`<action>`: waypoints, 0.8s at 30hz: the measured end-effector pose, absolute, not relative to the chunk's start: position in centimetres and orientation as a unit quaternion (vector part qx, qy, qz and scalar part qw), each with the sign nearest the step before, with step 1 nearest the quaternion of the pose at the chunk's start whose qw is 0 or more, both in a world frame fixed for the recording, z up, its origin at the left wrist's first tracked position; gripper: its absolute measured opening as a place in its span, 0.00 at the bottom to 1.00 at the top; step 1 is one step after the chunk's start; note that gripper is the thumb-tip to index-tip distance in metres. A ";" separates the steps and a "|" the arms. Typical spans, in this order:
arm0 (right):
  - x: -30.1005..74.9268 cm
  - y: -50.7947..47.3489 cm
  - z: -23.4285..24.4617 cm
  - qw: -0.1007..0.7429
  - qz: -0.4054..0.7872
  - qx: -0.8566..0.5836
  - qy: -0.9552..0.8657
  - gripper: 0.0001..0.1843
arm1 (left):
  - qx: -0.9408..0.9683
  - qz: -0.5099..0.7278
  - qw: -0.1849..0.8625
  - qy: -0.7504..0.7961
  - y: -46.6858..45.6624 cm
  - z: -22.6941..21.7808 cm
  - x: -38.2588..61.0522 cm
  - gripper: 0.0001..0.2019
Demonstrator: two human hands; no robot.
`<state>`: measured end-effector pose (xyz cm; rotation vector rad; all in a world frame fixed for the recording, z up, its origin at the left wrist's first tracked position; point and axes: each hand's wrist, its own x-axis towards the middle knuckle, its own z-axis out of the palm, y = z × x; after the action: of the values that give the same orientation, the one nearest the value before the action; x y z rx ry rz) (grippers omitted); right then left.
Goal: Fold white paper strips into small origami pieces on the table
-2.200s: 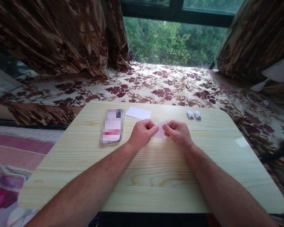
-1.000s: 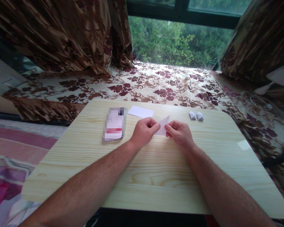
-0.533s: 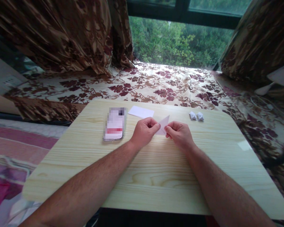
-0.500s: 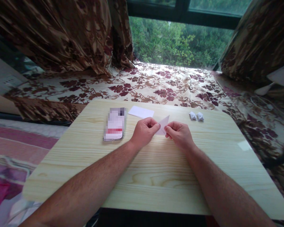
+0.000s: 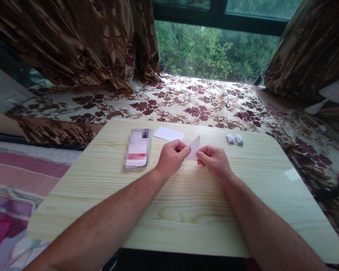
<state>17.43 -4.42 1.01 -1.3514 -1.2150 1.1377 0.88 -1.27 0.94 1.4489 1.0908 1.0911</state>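
A small folded piece of white paper, pointed at the top, is held between my two hands above the table. My left hand pinches its left edge between thumb and curled fingers. On the other side, my right hand grips the lower right corner with thumb and forefinger. Behind my left hand lies a flat white stack or sheet of paper. Two little folded white paper shapes sit side by side to the right, beyond my right hand.
A phone-like item, blurred by pixelation, lies left of my hands on the pale wooden table. Past the table's far edge is a ledge with flowered cloth. Curtains hang at the window. A white lamp-like object stands far right.
The folded paper has tilted slightly, its top point shifting a little to the left and looking narrower. Both hands keep their pinch and have hardly moved.
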 end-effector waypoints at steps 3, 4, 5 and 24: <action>17.4 -4.4 1.0 0.485 0.478 -0.543 -0.491 0.08 | 0.587 0.456 0.493 0.452 -1.2 0.9 0.9 0.11; 17.4 -4.3 1.0 0.489 0.477 -0.541 -0.490 0.08 | 0.585 0.458 0.494 0.452 -1.2 0.9 0.9 0.11; 17.4 -4.3 0.9 0.494 0.476 -0.540 -0.489 0.08 | 0.584 0.459 0.495 0.451 -1.2 0.8 0.9 0.11; 17.5 -4.1 0.4 0.515 0.497 -0.522 -0.463 0.10 | 0.584 0.461 0.473 0.471 -1.0 0.6 0.9 0.11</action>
<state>17.48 -4.14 0.41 -1.2547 -1.1131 1.1940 0.90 -1.03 0.62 1.4288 1.1525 1.1291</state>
